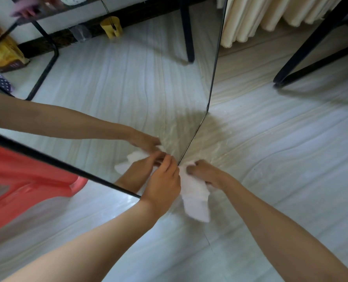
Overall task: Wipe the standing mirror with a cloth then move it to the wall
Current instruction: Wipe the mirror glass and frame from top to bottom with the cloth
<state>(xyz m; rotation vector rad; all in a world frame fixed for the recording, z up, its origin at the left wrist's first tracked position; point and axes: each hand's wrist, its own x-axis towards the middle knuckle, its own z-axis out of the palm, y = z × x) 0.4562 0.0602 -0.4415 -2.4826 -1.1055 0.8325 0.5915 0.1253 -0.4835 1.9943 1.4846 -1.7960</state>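
The mirror [128, 88] stands at ten o'clock; both hands meet at its bottom edge. Right hand [205, 173] grips the cloth [195, 200]; left hand [163, 180] pinches the frame. Best wipe steadily along the edge.

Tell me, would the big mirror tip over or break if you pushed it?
Probably tippy: the mirror looks tall and thin, standing on its narrow bottom edge. Its glass is likely fragile. The black frame looks stiff, so it shouldn't bend.

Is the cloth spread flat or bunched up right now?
Bunched. The white cloth hangs crumpled in loose folds between the left hand and right hand, beside the mirror edge.
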